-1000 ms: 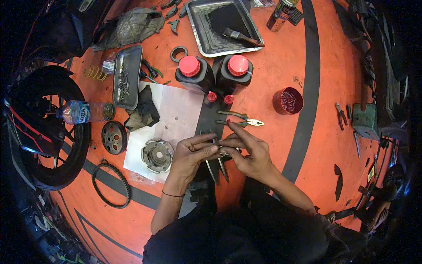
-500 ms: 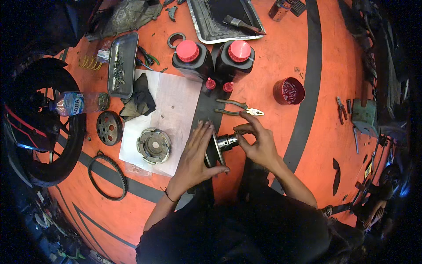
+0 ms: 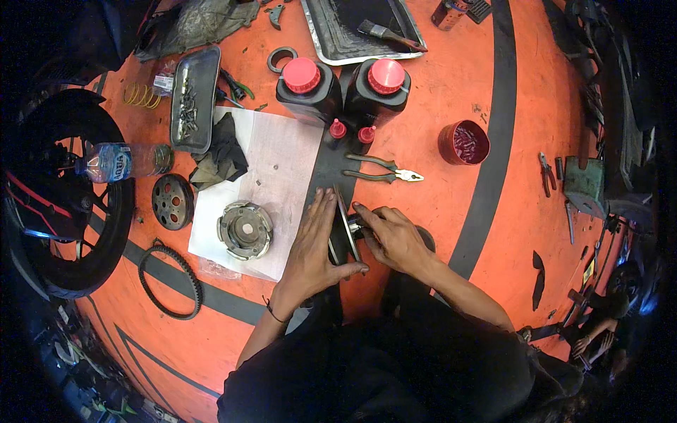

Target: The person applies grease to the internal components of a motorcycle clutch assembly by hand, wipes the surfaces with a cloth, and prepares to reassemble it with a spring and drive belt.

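Observation:
A metal pulley (image 3: 344, 243) with two shiny discs stands on edge in front of me, its short shaft toward the right. My left hand (image 3: 310, 243) presses long fingers flat on the left disc, its thumb hooked under the lower rim, and holds the pulley. On the other side my right hand (image 3: 396, 241) is closed over the shaft, the index finger reaching to the right disc; most of the shaft is hidden beneath it. Pliers with dark handles (image 3: 384, 169) lie just beyond both hands. Left of them a round clutch (image 3: 245, 230) rests on white paper (image 3: 282, 155).
Two black bottles with red caps (image 3: 302, 75) stand ahead, near small red-tipped bottles. A red cup of small parts (image 3: 463, 143) is to the right. Leftward are a belt (image 3: 171, 282), a drilled round housing (image 3: 172, 202), a water bottle (image 3: 125, 162) and a black tray (image 3: 195, 100).
My right hand has slid left from the shaft's end, so its fingers now cover the shaft close to the disc. My left hand keeps its hold on the pulley.

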Motion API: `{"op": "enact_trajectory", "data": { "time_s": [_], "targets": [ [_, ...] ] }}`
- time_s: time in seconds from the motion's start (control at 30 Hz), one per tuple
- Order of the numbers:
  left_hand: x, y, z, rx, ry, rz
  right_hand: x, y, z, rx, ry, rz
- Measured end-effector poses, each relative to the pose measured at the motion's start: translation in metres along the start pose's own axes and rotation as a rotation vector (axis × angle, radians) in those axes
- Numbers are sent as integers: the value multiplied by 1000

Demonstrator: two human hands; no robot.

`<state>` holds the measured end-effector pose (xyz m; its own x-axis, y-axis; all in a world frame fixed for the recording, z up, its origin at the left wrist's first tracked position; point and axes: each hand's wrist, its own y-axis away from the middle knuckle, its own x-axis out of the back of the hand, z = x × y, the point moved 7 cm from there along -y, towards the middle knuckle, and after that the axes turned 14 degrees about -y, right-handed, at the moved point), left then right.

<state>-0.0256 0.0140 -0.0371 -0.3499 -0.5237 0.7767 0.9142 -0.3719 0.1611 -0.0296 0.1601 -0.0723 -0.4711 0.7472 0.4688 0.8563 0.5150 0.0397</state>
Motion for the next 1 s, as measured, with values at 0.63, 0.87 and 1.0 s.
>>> {"op": "enact_trajectory", "data": {
  "time_s": [0.63, 0.87, 1.0],
  "targets": [
    [-2, 0, -1, 11, -13, -13, 3, 1, -1, 35, 66, 44],
    [-1, 0, 0, 12, -17, -12, 5, 0, -3, -13, 61, 63],
    [-1, 0, 0, 2, -20, -1, 7, -4, 5, -147, -71, 137]
  ]
}}
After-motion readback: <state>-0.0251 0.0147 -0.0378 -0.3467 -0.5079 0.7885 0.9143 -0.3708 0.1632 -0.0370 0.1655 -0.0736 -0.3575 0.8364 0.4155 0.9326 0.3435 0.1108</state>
